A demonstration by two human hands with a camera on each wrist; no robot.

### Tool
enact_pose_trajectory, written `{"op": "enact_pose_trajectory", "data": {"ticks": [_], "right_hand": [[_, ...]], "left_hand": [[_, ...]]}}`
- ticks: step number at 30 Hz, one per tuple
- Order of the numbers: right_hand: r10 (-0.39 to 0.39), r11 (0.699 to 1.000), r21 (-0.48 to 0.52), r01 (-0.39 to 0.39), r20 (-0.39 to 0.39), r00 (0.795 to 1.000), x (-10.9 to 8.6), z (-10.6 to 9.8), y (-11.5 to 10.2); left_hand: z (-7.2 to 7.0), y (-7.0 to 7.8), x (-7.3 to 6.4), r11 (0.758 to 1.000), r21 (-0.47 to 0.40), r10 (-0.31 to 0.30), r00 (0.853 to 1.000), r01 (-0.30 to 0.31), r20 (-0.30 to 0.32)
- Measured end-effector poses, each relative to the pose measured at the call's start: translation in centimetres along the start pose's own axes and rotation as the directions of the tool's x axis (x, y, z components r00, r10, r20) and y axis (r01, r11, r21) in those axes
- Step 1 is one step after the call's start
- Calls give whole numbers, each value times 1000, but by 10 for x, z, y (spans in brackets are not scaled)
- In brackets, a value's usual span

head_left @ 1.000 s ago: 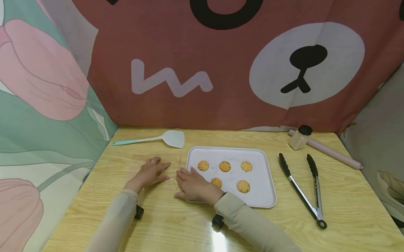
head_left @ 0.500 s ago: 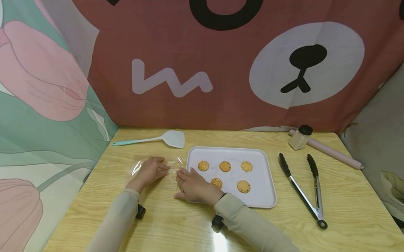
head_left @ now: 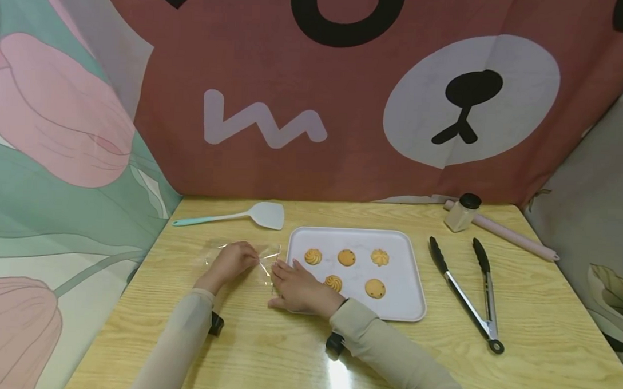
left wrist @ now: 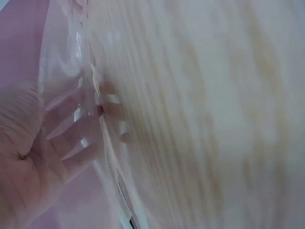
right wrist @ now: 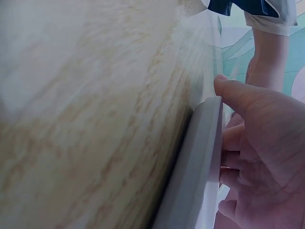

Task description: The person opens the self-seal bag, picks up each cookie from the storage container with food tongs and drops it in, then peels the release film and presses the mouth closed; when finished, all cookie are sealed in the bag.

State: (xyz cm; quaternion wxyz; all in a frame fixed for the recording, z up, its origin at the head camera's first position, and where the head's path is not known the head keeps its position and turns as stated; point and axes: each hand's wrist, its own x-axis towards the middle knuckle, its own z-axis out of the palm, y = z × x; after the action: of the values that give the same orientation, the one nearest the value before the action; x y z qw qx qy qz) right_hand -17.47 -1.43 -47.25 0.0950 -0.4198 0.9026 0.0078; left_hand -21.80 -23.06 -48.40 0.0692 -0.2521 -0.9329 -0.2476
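Glossy clear film (head_left: 266, 259) beside a smooth, pale tray (head_left: 408, 272) on a wood-grain worktop (head_left: 265, 353)
The film, left of the tray, looks like thin plastic, creased and full of sharp glints; the tray itself seems hard plastic with a soft sheen. In front of the tray, the worktop is smooth and shiny with white glare. Behind and left of the tray, the spatula (head_left: 267, 215) has a matt, plastic-looking blade; right of the tray, the tongs (head_left: 465, 300) pair shiny metal arms with dull black tips. The backdrop (head_left: 343, 167) behind the tray is matt cloth.
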Motion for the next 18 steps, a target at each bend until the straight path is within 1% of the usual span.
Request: {"op": "enact_pose_trajectory", "data": {"ticks": [2,4,8,9,11,13,18], "right_hand": [[0,1000,1,0,0,1000,0,1,1],[-2,1000,5,2,-2,1000,0,1,1],[-2,1000,13,2,2,1000,1,1,1],[-3,1000,14,3,2,1000,1,1,1],[-3,1000,13,2,4,1000,1,1,1],[-1,1000,15,1,7,1000,1,0,1],[0,1000,14,0,4,1000,0,0,1]], "left_hand": [[0,-2,-1,999,-32,-3,1000,2,-10],[0,-4,-1,997,-73,-22,1000,21,-16],[-6,-5,-4,980,-167,-116,993,110,-29],[-8,-6,-4,975,-181,-137,990,129,-34],[-12,-5,-5,970,-191,-160,986,150,-42],[-15,-6,-6,972,-183,-157,986,145,-56],[-22,-5,-7,983,-165,-102,989,84,-107]]}}
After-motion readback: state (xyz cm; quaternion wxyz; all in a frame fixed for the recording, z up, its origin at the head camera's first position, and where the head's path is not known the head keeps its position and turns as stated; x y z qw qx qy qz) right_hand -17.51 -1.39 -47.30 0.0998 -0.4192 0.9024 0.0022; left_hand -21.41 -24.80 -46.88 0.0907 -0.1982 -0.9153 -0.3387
